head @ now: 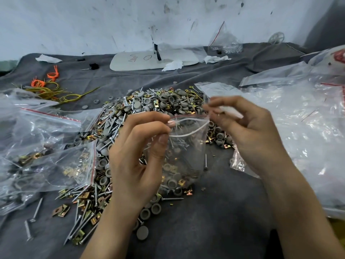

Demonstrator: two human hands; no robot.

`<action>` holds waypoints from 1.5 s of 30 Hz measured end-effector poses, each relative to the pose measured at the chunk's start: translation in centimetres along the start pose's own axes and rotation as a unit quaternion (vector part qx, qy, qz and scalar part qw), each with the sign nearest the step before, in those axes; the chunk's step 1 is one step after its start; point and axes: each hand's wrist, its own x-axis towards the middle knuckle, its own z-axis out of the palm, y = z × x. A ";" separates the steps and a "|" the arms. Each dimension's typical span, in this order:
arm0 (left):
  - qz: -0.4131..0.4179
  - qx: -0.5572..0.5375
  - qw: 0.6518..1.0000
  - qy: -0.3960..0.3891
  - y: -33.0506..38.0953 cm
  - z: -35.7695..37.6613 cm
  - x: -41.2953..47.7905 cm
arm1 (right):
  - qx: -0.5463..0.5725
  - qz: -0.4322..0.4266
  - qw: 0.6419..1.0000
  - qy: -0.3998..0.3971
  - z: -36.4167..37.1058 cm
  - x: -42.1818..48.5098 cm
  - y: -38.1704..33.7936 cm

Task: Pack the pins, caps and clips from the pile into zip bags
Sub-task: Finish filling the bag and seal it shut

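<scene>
A clear zip bag (186,152) with a red strip along its mouth hangs upright between my hands, above the grey cloth. It holds pins, grey caps and brass clips in its lower part. My left hand (138,157) pinches the left end of the mouth. My right hand (248,128) pinches the right end. The mouth gapes open in the middle. Behind and to the left of the bag spreads the pile (141,113) of grey caps, silver pins and brass clips.
Filled zip bags (44,150) lie at the left. A heap of empty clear bags (306,116) covers the right. Orange and yellow wire ties (46,86) lie at the back left, a white board (149,59) and crumpled paper at the back by the wall.
</scene>
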 end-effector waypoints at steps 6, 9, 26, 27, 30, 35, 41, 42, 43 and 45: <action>0.022 0.003 1.000 -0.018 0.5 0.3 0.0 | -0.043 -0.201 0.971 -0.122 2.0 -2.2 -5.2; 0.022 0.006 1.000 -0.020 0.5 0.4 0.0 | -0.134 -0.215 0.958 -0.138 2.5 -2.3 -5.0; -0.021 0.043 0.999 0.025 0.1 0.3 0.1 | -0.029 0.025 0.995 -0.095 -0.9 -1.0 -2.4; -0.033 0.050 0.998 0.030 0.1 0.3 0.0 | -0.023 0.023 0.995 -0.097 -0.9 -1.0 -2.3; -0.065 0.042 0.996 0.049 0.0 0.4 -0.1 | -0.002 0.019 0.996 -0.089 -0.9 -1.0 -2.1; -0.113 -0.019 0.993 0.032 -0.2 0.2 -0.1 | 0.013 0.016 0.997 -0.072 -1.1 -0.9 -2.0; -0.119 -0.053 0.991 0.024 -0.3 0.0 -0.1 | 0.036 -0.013 0.996 -0.081 -1.0 -0.9 -2.0; -0.122 -0.059 0.991 0.022 -0.3 0.0 -0.1 | 0.042 -0.010 0.995 -0.086 -0.9 -0.9 -1.9; -0.124 -0.061 0.990 0.021 -0.3 0.0 -0.2 | 0.043 -0.010 0.995 -0.088 -0.8 -1.0 -1.9; -0.132 -0.060 0.989 0.029 -0.2 0.1 -0.2 | 0.036 -0.020 0.995 -0.087 -0.7 -1.0 -1.7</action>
